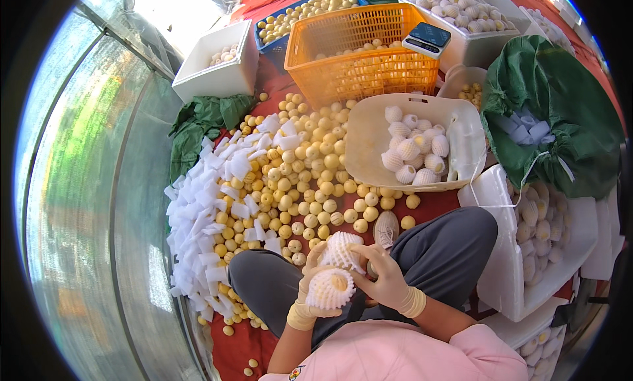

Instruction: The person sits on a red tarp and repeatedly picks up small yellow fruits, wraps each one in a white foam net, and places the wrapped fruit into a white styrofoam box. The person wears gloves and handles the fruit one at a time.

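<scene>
Before my lap my left hand [309, 287], in a pale thin glove, holds a yellow round fruit in a white foam net sleeve [330, 288]. A second white foam net [342, 250] is between my two hands, just beyond the first; what it contains is hidden. My right hand [383, 277], also gloved, grips the right side of that second net with its fingertips. Past my knees lies a heap of loose yellow fruits [306, 183], some striped. White folded foam nets [198, 232] are piled along its left side.
A beige plastic basket [366, 134] holds netted fruits. Behind it stands an orange crate [316, 79] with a digital scale [426, 39] on its corner. White foam boxes [524, 277] stand right, near a green sack [559, 84]; another foam box [217, 82] is back left.
</scene>
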The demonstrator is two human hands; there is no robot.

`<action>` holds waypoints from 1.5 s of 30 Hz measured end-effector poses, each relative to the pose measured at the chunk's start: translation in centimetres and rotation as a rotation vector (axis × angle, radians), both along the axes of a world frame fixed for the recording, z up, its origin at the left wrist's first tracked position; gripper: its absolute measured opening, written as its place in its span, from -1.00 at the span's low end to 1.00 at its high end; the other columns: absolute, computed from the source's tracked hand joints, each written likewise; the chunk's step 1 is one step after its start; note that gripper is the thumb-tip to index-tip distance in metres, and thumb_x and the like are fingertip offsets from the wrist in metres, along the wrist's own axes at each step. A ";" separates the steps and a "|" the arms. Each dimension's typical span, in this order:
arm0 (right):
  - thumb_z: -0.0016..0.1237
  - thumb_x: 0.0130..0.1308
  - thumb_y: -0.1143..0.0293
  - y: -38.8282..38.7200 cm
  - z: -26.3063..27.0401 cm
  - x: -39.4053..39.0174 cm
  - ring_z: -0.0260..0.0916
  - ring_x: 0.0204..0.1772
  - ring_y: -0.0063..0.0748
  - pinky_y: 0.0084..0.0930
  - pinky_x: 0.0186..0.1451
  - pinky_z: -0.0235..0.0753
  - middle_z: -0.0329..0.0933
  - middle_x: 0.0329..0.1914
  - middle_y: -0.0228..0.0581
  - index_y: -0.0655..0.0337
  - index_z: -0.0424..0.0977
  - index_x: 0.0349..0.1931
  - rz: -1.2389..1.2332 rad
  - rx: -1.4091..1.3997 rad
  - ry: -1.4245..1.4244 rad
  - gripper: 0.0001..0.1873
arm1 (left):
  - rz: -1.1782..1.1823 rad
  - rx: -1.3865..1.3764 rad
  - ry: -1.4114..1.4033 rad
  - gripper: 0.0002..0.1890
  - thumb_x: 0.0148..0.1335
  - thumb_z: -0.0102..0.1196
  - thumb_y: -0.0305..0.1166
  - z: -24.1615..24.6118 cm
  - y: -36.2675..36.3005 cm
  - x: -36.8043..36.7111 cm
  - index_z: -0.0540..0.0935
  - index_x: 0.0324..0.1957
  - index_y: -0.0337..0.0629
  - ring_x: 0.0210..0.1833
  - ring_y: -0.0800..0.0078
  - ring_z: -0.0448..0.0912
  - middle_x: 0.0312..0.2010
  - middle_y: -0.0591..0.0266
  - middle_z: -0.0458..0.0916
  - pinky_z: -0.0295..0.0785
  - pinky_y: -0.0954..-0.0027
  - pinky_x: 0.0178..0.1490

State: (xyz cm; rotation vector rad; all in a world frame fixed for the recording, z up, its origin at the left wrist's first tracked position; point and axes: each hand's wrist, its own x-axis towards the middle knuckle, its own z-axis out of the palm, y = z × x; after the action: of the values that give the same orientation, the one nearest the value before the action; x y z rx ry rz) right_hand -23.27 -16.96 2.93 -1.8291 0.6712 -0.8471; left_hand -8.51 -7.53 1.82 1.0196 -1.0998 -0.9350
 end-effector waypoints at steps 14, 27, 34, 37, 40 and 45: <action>0.11 0.04 0.32 -1.2 -0.2 -2.4 0.22 0.17 -0.35 -0.42 0.17 0.28 0.18 0.15 -0.19 0.27 0.00 0.18 0.224 1.079 -0.912 -0.26 | 0.274 0.256 0.697 -0.22 -0.23 0.27 -0.42 3.8 -2.3 -4.4 0.24 0.13 -0.25 0.17 0.32 0.28 0.07 0.10 0.35 0.16 0.36 0.22; -0.11 0.11 -0.03 -10.6 -1.4 -26.2 -0.09 0.34 0.00 0.17 0.29 -0.07 0.00 0.30 -0.12 0.18 0.05 0.21 -0.447 0.692 -1.663 -0.27 | -0.206 0.206 0.012 -0.14 -0.03 0.22 -0.34 6.9 -9.1 -8.4 0.01 0.25 -0.34 0.32 0.25 0.01 0.25 -0.02 0.07 -0.17 0.27 0.32; -0.32 0.31 0.28 -13.1 -0.2 -26.7 0.01 0.32 -0.18 -0.22 0.34 0.06 -0.03 0.33 -0.08 0.39 -0.04 0.23 -0.818 0.361 -1.333 -0.45 | -0.012 0.502 -0.194 -0.33 0.06 0.15 -0.39 -2.1 -3.0 1.9 0.17 0.20 -0.26 0.20 0.35 0.23 0.14 0.08 0.26 0.12 0.41 0.20; -0.42 0.36 0.32 -12.5 -0.9 -12.1 0.12 0.27 -0.32 -0.36 0.29 0.17 0.05 0.30 -0.14 0.36 0.00 0.22 0.015 0.541 -1.063 -0.53 | 0.091 0.492 -0.242 -0.38 0.11 0.12 -0.43 -4.4 0.7 4.1 0.18 0.20 -0.21 0.16 0.40 0.26 0.13 0.18 0.26 0.22 0.47 0.12; -0.21 0.26 0.45 -6.0 -2.6 7.4 0.38 0.00 -0.29 -0.45 0.09 0.36 0.39 -0.01 -0.07 0.40 0.23 0.08 0.050 0.810 -0.374 -0.61 | 0.419 0.487 0.272 -0.43 0.11 0.07 -0.51 -8.0 2.7 4.4 0.20 0.18 -0.22 0.18 0.41 0.27 0.10 0.14 0.31 0.18 0.46 0.18; -0.05 0.16 0.37 -0.1 -17.9 28.1 0.42 -0.09 -0.41 -0.58 -0.03 0.39 0.46 -0.11 -0.15 0.32 0.38 -0.07 0.355 0.541 0.280 -0.66 | 0.905 0.235 0.614 -0.44 0.10 0.00 -0.62 -5.1 3.8 6.9 0.18 0.17 -0.27 0.16 0.40 0.29 0.08 0.13 0.32 0.14 0.40 0.23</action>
State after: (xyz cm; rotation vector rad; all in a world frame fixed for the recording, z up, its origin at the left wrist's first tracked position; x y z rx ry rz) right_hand 4.83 -17.02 -14.99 -1.5104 0.6451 -0.1483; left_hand -1.60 -3.71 -3.28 1.1483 0.0300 -0.5523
